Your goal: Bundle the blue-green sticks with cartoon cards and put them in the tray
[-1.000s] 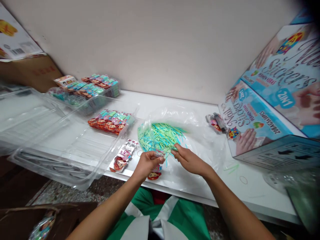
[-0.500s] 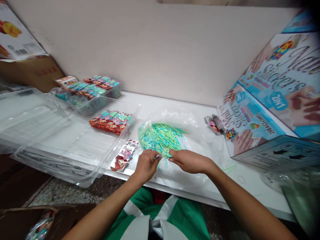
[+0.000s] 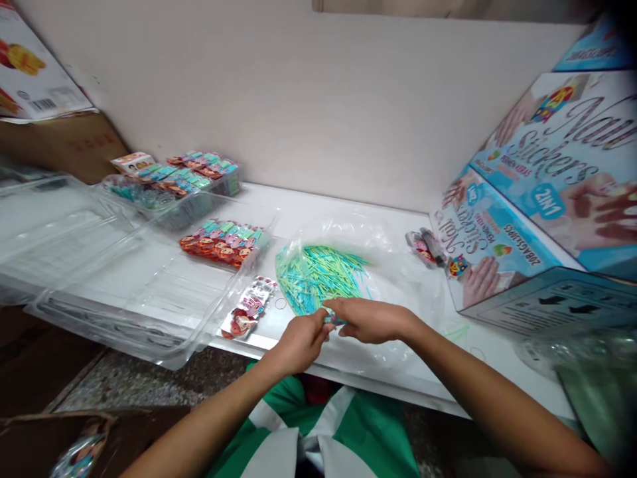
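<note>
Just in front of the bag of sticks, my left hand (image 3: 303, 338) is closed on a small shiny sachet (image 3: 334, 319), mostly covered by fingers. From the other side my right hand (image 3: 373, 320) meets it, its fingers closed over the sachet's other end. Behind both hands lies a clear plastic bag (image 3: 398, 272), spread open, with a heap of thin green and blue sticks (image 3: 328, 275) in it. Left of my hands, a silver and pink printed sachet strip (image 3: 249, 311) rests near the table edge.
Clear plastic trays (image 3: 164, 285) cover the left side. Bundled sachets (image 3: 223, 242) lie behind, with filled tubs (image 3: 184, 186) by the wall. Nail sticker boxes (image 3: 507, 226) stand at right, beside a dark small packet (image 3: 425, 247). Rubber bands (image 3: 281, 303) lie loose.
My hands have come together over the sachet; the left moved slightly right. The right hand has left the sticks' edge and now touches the sachet.
</note>
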Action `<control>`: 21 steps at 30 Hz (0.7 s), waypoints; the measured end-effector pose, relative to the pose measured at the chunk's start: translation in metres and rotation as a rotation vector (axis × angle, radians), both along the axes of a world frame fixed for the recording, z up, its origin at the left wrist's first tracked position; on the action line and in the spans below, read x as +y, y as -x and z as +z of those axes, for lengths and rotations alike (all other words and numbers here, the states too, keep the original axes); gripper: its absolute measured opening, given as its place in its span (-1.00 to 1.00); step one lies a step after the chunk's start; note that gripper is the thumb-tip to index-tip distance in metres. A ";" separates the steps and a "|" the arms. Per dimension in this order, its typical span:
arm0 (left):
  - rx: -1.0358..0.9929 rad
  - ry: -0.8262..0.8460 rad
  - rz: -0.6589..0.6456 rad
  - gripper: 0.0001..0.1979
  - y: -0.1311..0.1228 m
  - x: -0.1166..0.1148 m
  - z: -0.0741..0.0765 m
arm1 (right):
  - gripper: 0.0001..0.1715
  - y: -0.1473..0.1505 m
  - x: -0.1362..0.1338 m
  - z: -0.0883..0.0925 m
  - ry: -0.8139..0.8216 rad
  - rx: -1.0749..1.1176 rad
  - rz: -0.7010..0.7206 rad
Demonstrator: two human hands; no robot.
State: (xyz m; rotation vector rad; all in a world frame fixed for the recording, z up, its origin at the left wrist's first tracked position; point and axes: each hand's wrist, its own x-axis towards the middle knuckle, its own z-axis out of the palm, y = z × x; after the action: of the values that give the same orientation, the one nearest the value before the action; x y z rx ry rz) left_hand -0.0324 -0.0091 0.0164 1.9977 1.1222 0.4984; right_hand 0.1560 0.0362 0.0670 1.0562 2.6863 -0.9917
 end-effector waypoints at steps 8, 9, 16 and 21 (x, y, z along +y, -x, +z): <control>-0.444 0.450 -0.006 -0.66 -0.010 0.001 -0.011 | -0.65 0.010 0.002 -0.017 -0.187 0.250 -0.266; -0.475 0.533 -0.015 -0.64 -0.012 0.000 -0.011 | -0.67 0.013 0.003 -0.019 -0.200 0.246 -0.282; -0.776 0.753 0.213 -0.62 -0.017 0.002 -0.014 | -0.56 0.008 0.005 -0.024 0.142 0.569 -0.615; -0.824 0.789 0.260 -0.62 -0.020 0.006 -0.021 | -0.72 -0.003 -0.012 -0.043 0.297 0.707 -0.697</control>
State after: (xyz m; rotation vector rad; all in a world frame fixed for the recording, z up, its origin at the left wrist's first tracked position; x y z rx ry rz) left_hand -0.0129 -0.0026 -0.0045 0.8262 0.8396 0.7649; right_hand 0.1594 0.0247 0.0243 1.9056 2.4672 -2.1505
